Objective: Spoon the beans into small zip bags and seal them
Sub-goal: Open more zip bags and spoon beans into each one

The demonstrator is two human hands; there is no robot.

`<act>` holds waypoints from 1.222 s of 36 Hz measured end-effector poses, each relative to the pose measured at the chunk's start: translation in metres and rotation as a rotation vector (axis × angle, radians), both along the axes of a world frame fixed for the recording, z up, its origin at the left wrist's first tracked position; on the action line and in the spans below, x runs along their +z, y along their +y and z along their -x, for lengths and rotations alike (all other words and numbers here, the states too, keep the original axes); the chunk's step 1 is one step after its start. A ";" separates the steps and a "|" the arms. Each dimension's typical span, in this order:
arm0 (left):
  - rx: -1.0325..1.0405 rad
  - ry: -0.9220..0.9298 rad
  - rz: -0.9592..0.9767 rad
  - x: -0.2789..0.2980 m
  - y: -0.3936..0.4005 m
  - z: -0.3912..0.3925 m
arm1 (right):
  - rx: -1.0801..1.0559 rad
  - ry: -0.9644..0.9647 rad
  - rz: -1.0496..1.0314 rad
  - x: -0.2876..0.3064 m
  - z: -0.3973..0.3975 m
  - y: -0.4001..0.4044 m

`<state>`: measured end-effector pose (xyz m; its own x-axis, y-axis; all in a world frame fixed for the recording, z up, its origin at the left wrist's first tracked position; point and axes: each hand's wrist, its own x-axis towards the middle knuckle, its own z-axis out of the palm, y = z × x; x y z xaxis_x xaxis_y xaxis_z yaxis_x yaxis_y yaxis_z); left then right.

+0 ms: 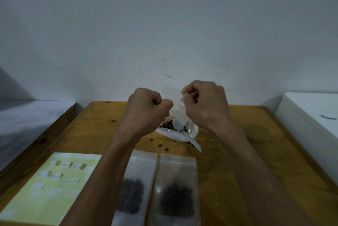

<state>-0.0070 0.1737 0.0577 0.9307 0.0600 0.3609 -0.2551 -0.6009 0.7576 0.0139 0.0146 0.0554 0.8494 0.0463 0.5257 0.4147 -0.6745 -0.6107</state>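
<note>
Bare wall behind a wooden bench (256,134). My left hand (146,105) and right hand (204,101) each pinch an edge of an empty zip bag (175,105), raised above the beans (167,125) and spoon (184,132). I'd part the mouth gently, fully, before scooping. Two filled bags (175,189) lie near me.

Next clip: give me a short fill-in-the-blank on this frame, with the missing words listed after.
1. Both hands, left and right, pinch one small clear ____ above the table.
2. The white spoon rests in the open bag of ____ behind the filled bags.
3. ____ filled bags lie side by side near the front edge.
4. The yellow-green label sheet lies to the ____ of the filled bags.

Missing words: bag; beans; Two; left
</note>
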 end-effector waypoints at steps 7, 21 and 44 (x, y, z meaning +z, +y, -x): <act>-0.017 0.087 0.108 0.009 0.007 -0.004 | 0.224 0.063 0.010 0.000 0.008 0.004; -0.162 0.014 -0.485 0.012 0.028 0.013 | 0.462 0.270 -0.330 0.002 0.003 -0.005; 0.022 -0.167 -0.797 0.001 0.016 0.012 | 0.429 0.358 -0.320 -0.010 -0.003 -0.002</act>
